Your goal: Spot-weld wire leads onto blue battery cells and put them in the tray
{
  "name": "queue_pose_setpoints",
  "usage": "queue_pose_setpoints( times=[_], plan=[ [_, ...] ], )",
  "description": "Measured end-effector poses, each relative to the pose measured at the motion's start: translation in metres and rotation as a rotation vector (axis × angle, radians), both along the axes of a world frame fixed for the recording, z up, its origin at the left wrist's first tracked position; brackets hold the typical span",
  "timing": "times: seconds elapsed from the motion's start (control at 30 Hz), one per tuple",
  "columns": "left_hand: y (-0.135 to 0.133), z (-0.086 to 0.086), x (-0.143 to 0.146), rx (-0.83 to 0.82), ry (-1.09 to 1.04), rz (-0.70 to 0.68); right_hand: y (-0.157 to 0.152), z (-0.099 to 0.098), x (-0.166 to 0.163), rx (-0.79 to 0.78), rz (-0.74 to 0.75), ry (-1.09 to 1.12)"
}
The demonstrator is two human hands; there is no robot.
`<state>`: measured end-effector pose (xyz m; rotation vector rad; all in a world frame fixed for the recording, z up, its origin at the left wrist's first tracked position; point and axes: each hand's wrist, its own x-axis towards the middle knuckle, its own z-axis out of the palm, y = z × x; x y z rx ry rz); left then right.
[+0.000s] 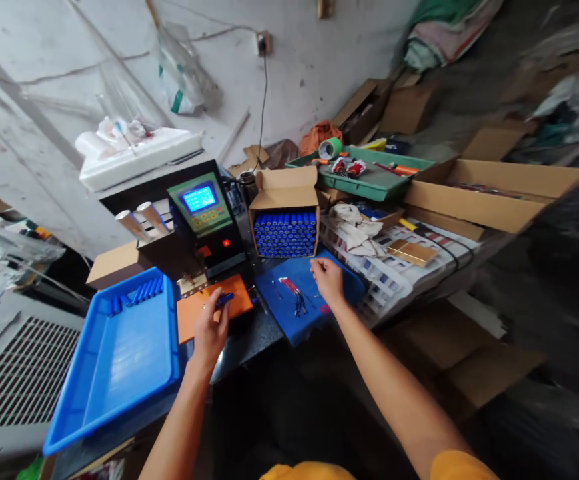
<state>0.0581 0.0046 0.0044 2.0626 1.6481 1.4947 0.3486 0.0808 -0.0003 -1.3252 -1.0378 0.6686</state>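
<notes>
Between the fingers of my left hand (pixel 210 328) is a blue cylindrical battery cell (pixel 225 299), held just above an orange pad (pixel 242 285). Behind that pad stands a black spot-welder-like machine (pixel 229 227) with a lit blue display. My right hand (pixel 328 281) is pinched closed above a blue cloth (pixel 275 316); whatever sits in its fingertips is too small to make out. Short red and black wires (pixel 293 291) lie on the cloth to the left of that hand. An open cardboard box (pixel 284 179) at the back holds stacked blue cells (pixel 285 235).
At the left, a blue plastic tray (pixel 127 363) has several blue cells along its far end. A green tray (pixel 384 190) with tools and tape sits back right, beside an open carton (pixel 489 207). A white plastic crate (pixel 382 283) borders the cloth.
</notes>
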Motion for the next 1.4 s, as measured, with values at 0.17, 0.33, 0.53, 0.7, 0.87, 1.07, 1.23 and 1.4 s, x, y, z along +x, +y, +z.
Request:
queue_pose_setpoints(
  times=[0.17, 0.33, 0.53, 0.7, 0.87, 1.07, 1.23, 1.4],
  plan=[
    [0.045, 0.033, 0.045, 0.092, 0.057, -0.031, -0.006, -0.022, 0.013, 0.008, -0.044, -0.089],
    [0.107, 0.057, 0.079, 0.209, 0.031, 0.034, -0.009, -0.027, 0.015, 0.009, -0.036, -0.086],
    [0.155, 0.061, 0.098, 0.24, 0.006, 0.052, -0.009, -0.03, 0.019, 0.015, -0.027, -0.078],
    [0.181, 0.056, 0.105, 0.199, 0.046, 0.04, -0.01, -0.03, 0.019, 0.005, -0.023, -0.064],
    [0.195, 0.055, 0.108, 0.079, 0.183, 0.074, -0.011, -0.028, 0.02, -0.01, -0.015, -0.062],
    [0.202, 0.056, 0.11, 0.052, 0.186, 0.048, -0.013, -0.027, 0.02, -0.003, -0.008, -0.057],
    [0.192, 0.071, 0.122, -0.126, 0.415, 0.18, -0.012, -0.03, 0.02, 0.009, -0.006, -0.053],
    [0.181, 0.085, 0.134, -0.274, 0.546, 0.287, -0.009, -0.034, 0.02, 0.036, -0.019, -0.064]
  ],
)
